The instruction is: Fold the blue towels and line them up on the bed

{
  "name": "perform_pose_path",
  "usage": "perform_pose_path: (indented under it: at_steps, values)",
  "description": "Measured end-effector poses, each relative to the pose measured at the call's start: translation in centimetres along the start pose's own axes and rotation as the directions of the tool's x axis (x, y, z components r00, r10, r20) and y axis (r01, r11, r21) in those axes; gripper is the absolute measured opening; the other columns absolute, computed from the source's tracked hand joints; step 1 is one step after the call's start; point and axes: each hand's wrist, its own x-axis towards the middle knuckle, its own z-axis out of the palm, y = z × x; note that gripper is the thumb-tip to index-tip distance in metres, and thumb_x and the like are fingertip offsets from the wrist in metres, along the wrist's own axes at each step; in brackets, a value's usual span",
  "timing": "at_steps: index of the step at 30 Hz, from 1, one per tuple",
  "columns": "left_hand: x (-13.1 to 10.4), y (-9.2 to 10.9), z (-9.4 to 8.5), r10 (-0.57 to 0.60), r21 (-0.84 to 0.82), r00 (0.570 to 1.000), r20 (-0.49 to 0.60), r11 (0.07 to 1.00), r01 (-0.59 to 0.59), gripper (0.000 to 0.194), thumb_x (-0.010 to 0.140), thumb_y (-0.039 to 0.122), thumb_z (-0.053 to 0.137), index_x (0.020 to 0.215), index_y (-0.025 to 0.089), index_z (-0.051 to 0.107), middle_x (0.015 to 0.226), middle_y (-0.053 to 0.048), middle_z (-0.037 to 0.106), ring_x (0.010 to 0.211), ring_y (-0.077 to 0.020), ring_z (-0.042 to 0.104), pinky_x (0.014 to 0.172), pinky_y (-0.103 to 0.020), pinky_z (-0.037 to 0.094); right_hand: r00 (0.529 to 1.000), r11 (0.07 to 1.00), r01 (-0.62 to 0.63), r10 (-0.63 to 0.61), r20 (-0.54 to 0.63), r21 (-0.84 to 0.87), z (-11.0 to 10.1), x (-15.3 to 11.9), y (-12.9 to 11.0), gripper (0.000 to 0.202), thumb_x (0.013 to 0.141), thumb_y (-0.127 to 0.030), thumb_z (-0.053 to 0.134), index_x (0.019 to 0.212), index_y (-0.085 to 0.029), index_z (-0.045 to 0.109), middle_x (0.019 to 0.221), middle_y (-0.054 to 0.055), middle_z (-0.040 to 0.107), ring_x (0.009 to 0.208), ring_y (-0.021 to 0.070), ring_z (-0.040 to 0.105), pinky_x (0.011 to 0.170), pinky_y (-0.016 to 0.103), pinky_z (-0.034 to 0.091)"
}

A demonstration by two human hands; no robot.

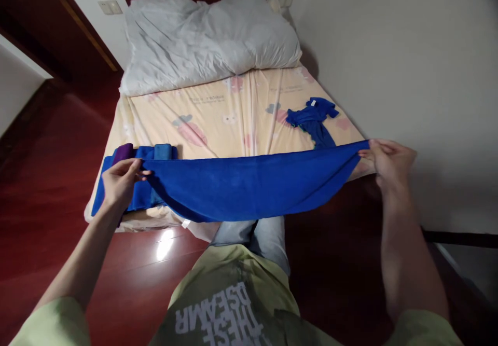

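The blue towel (249, 188) hung between our hands. Our left hand (119, 182) and right hand (389, 162) pinched its corners over the bed (233, 118).

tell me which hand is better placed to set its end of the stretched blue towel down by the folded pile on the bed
Probably the left hand: it grips the stretched blue microfibre towel directly over the stack of folded blue and purple cloths. The right hand holds the far end beyond the bed's edge.

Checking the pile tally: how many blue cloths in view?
At least 4: blue towel stretched between left hand and right hand; crumpled blue cloth on bed; flat blue cloth and teal roll at left. More may be hidden.
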Motion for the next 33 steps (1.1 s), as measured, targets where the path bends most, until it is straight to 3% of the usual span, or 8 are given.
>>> perform_pose_path:
  at_steps: [5, 8, 11, 14, 17, 21, 25, 33]
  values:
    - [9.8, -4.2, 7.5, -0.086, 0.044, 0.996, -0.026, 0.995, 0.087, 0.041, 0.094, 0.032, 0.063, 0.117, -0.001, 0.059, 0.099, -0.010, 0.072, 0.090, -0.0172, 0.074, 0.093, -0.041, 0.061, 0.970, 0.976, -0.208, 0.215, 0.115, -0.068, 10.2, 6.0, 1.8, 0.003, 0.092, -0.009, 0.064, 0.094, -0.010, 0.067, 0.087, 0.012, 0.073, 0.070, 0.0168, 0.075, 0.078, 0.031, 0.064]
    - [12.8, -6.1, 12.0, -0.058, 0.266, 0.996, -0.071, 0.961, 0.075, 0.059, 0.095, 0.034, 0.062, 0.140, 0.001, 0.047, 0.140, -0.026, 0.059, 0.120, -0.0302, 0.068, 0.105, -0.054, 0.054, 0.976, 0.972, -0.004, 0.055, 0.211, -0.236, 15.3, 7.3, 2.8, 0.038, 0.091, -0.014, 0.065, 0.128, -0.010, 0.062, 0.129, 0.020, 0.068, 0.120, 0.0246, 0.069, 0.107, 0.041, 0.055]
    - [11.3, -8.7, 15.2, 0.086, 0.518, 0.991, 0.102, 0.846, -0.127, 0.069, 0.096, 0.044, 0.057, 0.151, 0.006, 0.041, 0.161, -0.028, 0.037, 0.149, -0.0392, 0.040, 0.121, -0.060, 0.035, 0.908, 0.892, 0.274, -0.117, 0.403, -0.358, 18.2, 4.3, 4.4, 0.061, 0.096, -0.031, 0.060, 0.152, -0.012, 0.046, 0.154, 0.021, 0.050, 0.145, 0.0300, 0.049, 0.119, 0.050, 0.043]
    - [6.5, -12.0, 17.2, 0.178, 0.615, 0.898, 0.403, 0.673, -0.410, 0.065, 0.100, 0.048, 0.045, 0.154, 0.012, 0.045, 0.171, -0.019, 0.020, 0.159, -0.0396, 0.013, 0.127, -0.063, 0.016, 0.760, 0.756, 0.521, -0.199, 0.619, -0.396, 18.7, -1.6, 7.3, 0.063, 0.103, -0.041, 0.045, 0.159, -0.013, 0.038, 0.166, 0.018, 0.033, 0.155, 0.0301, 0.033, 0.125, 0.051, 0.033]
    - [1.1, -15.1, 17.6, 0.151, 0.643, 0.818, 0.555, 0.546, -0.537, 0.065, 0.102, 0.049, 0.039, 0.157, 0.015, 0.043, 0.173, -0.012, 0.014, 0.160, -0.0398, 0.003, 0.127, -0.066, 0.006, 0.660, 0.648, 0.606, -0.087, 0.746, -0.461, 17.3, -7.4, 11.1, 0.062, 0.106, -0.044, 0.034, 0.162, -0.015, 0.035, 0.171, 0.013, 0.023, 0.158, 0.0312, 0.024, 0.128, 0.054, 0.026]
    - [-3.8, -17.9, 16.5, 0.074, 0.708, 0.831, 0.552, 0.485, -0.514, 0.068, 0.103, 0.051, 0.036, 0.161, 0.016, 0.038, 0.173, -0.012, 0.014, 0.160, -0.0398, 0.003, 0.126, -0.067, 0.005, 0.704, 0.551, 0.519, 0.159, 0.692, -0.654, 14.3, -11.3, 15.8, 0.063, 0.107, -0.043, 0.030, 0.163, -0.015, 0.033, 0.171, 0.013, 0.022, 0.159, 0.0320, 0.019, 0.128, 0.060, 0.021]
    - [-5.5, -19.0, 15.6, 0.065, 0.746, 0.852, 0.519, 0.452, -0.489, 0.068, 0.103, 0.052, 0.034, 0.162, 0.017, 0.036, 0.173, -0.011, 0.016, 0.161, -0.0382, 0.005, 0.127, -0.066, 0.003, 0.740, 0.539, 0.494, 0.152, 0.655, -0.682, 12.7, -11.6, 18.3, 0.064, 0.108, -0.046, 0.028, 0.164, -0.017, 0.029, 0.173, 0.010, 0.017, 0.161, 0.0306, 0.012, 0.129, 0.061, 0.014]
    - [-5.5, -19.1, 16.1, 0.158, 0.704, 0.867, 0.472, 0.524, -0.479, 0.064, 0.102, 0.049, 0.039, 0.159, 0.020, 0.042, 0.170, -0.012, 0.025, 0.160, -0.0352, 0.012, 0.128, -0.064, 0.007, 0.840, 0.651, 0.327, 0.133, 0.526, -0.686, 15.2, -8.6, 19.0, 0.060, 0.106, -0.045, 0.032, 0.157, -0.016, 0.042, 0.169, 0.014, 0.029, 0.158, 0.0312, 0.021, 0.127, 0.062, 0.017]
